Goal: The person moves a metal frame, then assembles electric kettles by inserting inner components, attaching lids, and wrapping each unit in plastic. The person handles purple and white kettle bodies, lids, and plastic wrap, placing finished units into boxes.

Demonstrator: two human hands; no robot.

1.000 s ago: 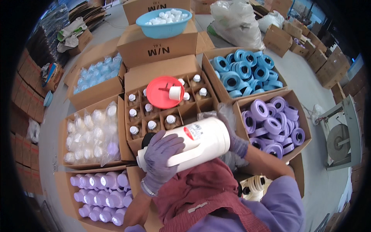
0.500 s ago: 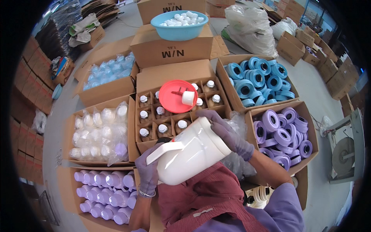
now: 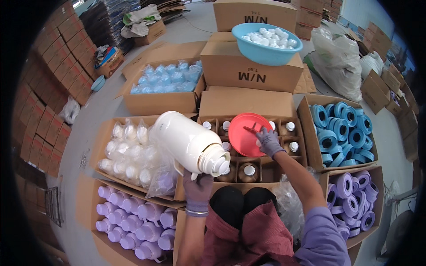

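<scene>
My left hand [image 3: 197, 188] grips a glossy cream vacuum jug [image 3: 184, 137] near its handle. The jug is tilted, its mouth toward me and to the right, and a white stopper-like piece [image 3: 219, 165] shows there. Over a round red plate [image 3: 242, 144] my right hand [image 3: 269, 142] is closed around a small white cap [image 3: 257, 143], mostly covered by the fingers. Beside those fingertips, small dark red pieces [image 3: 251, 130] lie on the plate. The plate rests on a divided carton [image 3: 284, 170] of brownish bottles with white tops [image 3: 249, 170].
Around me stand cartons of wrapped white parts [image 3: 120, 148], lilac jug bodies [image 3: 148, 230], wrapped pale-blue parts [image 3: 171, 75], blue rings [image 3: 339, 128] and lilac rings [image 3: 350, 204]. A blue basin [image 3: 266, 53] of white caps sits on a carton at the back.
The jug has moved left and turned so its mouth faces me, now in my left hand alone. My right hand has left it and reached onto the red plate. The view has shifted left.
</scene>
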